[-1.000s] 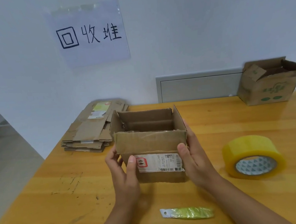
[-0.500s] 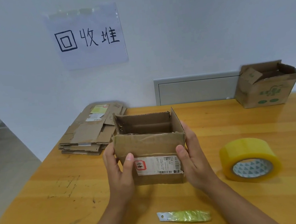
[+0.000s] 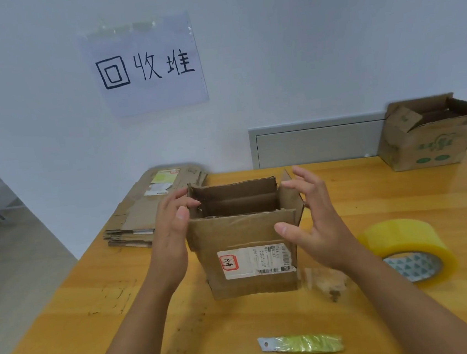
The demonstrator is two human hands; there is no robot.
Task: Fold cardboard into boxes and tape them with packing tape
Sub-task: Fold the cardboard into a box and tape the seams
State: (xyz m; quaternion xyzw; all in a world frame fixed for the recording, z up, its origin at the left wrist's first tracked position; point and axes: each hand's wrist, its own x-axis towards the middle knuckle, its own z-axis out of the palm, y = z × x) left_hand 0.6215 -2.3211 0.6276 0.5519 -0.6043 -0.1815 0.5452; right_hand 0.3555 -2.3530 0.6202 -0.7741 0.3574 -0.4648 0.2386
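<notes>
A small brown cardboard box [image 3: 244, 233] with a white shipping label stands upright in the middle of the wooden table [image 3: 97, 321]. Its top is open and its flaps stand up. My left hand [image 3: 172, 232] lies against the box's left side, with the fingertips on the top edge of the left flap and the thumb at the front corner. My right hand [image 3: 318, 225] hovers at the right flap with its fingers spread and loosely curved, holding nothing. A roll of yellowish clear packing tape [image 3: 406, 242] lies flat to the right of that hand.
A green utility knife [image 3: 304, 343] lies near the front edge. A stack of flattened cardboard [image 3: 144, 215] sits at the back left. An assembled box [image 3: 430, 139] with open flaps stands at the back right. The table's left edge drops to the floor.
Both hands have left the box's lower front and sides and risen to its upper side flaps. The right hand has opened and come off the cardboard.
</notes>
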